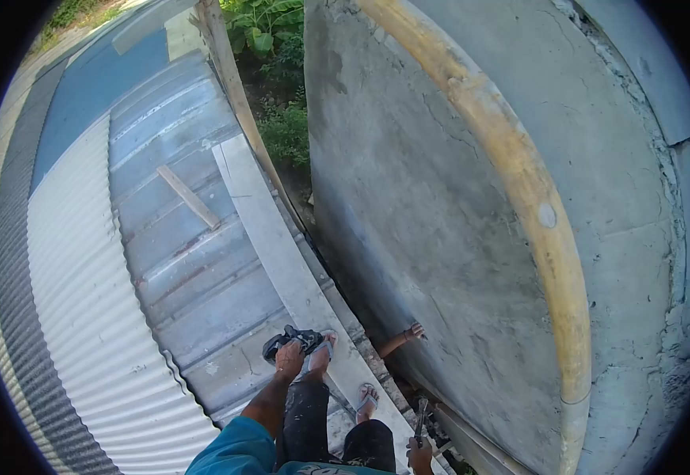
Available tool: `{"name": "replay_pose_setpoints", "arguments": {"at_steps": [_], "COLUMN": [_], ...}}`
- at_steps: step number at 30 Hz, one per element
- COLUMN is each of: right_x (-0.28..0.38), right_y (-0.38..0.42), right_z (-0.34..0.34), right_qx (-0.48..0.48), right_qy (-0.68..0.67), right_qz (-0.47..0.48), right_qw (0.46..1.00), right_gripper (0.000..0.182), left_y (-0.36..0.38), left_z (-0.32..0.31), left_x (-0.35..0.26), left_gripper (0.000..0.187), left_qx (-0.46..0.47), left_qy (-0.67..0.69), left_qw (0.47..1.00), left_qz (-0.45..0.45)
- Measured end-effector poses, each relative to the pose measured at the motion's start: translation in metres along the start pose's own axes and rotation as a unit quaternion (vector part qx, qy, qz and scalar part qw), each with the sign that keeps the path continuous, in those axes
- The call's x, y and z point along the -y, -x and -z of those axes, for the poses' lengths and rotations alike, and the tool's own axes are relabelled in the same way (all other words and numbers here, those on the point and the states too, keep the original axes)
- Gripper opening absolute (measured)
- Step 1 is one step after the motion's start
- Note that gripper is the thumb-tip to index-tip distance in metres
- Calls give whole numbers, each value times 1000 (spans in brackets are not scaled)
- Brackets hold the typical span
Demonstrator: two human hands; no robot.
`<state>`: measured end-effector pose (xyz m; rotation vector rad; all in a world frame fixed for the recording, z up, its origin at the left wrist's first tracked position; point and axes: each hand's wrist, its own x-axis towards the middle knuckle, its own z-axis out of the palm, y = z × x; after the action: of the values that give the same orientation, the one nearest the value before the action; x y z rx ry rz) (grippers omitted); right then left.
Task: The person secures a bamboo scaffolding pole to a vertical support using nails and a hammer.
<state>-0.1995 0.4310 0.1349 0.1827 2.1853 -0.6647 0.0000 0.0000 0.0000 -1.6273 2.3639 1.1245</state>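
My left hand [288, 360] is closed on a crumpled black plastic bag [301, 340], just above my left foot. Low in the view, my right hand [419, 457] grips a slim grey tool [422, 417] that points upward; its exact kind cannot be made out. Both my feet, in flip-flops, stand on a long pale board [262, 222] laid over the metal roof. Another person's hand [415, 331] reaches up from the gap beside the board and is at the grey wall [408, 214]. The rest of that person is mostly hidden.
To the left lie ribbed metal roofing [194, 277] with a short wooden strip [188, 198] on it, and white corrugated sheets [83, 277]. A narrow gap separates roof and wall. A thick yellowish pole [519, 158] curves across the wall. A wooden post [234, 87] rises ahead, near green plants [282, 119].
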Motion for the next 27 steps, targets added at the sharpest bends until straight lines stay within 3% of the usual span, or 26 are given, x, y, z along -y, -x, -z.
{"name": "replay_pose_setpoints", "arguments": {"at_steps": [2,3,4,5,8,10,11,12,13,15,16,18,20,21,22,23,25,27], "right_x": [0,0,3,-20,-49,-81,-63,0,-66,-76,-75,-77,-124,-141,-160,-181,-196,-205], "right_y": [7,72,18,20,63,77,105,157,144,187,206,244,253,262,269,271,299,315], "right_z": [-48,3,32,40,50,44,54,77,53,51,50,42,6,-10,-31,-65,-87,-111], "right_qx": [14,24,-52,-89,-124,-109,-85,-60,-96,-154,-140,-172,-185,-183,-194,-264,-209,-207], "right_qy": [-63,-60,-56,-57,-25,30,15,-71,-32,-57,-20,-127,-119,-178,-155,-153,-266,-297], "right_qz": [-51,-48,5,8,-97,-108,-146,-215,-175,-160,-203,-263,-241,-271,-286,-314,-365,-416], "right_qw": [997,997,997,994,987,988,986,972,979,973,969,941,945,928,925,899,867,834], "right_gripper": [19,19,20,20,30,40,46,50,52,52,50,46,43,43,43,44,46,48], "left_y": [-7,53,-1,1,15,6,2,2,-3,5,8,17,25,33,50,68,101,138], "left_z": [20,80,39,48,73,83,87,91,86,88,89,82,66,61,60,53,38,17], "left_x": [33,-11,-71,-96,-129,-149,-161,-173,-179,-209,-220,-243,-260,-267,-282,-301,-331,-364], "left_gripper": [13,15,15,15,14,13,12,12,11,11,11,11,12,13,13,13,14,14], "left_qx": [36,25,13,31,49,75,102,112,98,124,151,176,193,200,209,216,236,281], "left_qy": [-31,-55,-1,8,-14,-50,-78,-92,-116,-84,-120,-187,-203,-207,-222,-234,-229,-231], "left_qw": [999,998,997,995,980,967,957,950,932,901,885,863,836,827,813,799,763,739], "left_qz": [3,-27,-77,-96,-191,-237,-262,-278,-331,-408,-424,-435,-471,-482,-496,-510,-557,-567]}}
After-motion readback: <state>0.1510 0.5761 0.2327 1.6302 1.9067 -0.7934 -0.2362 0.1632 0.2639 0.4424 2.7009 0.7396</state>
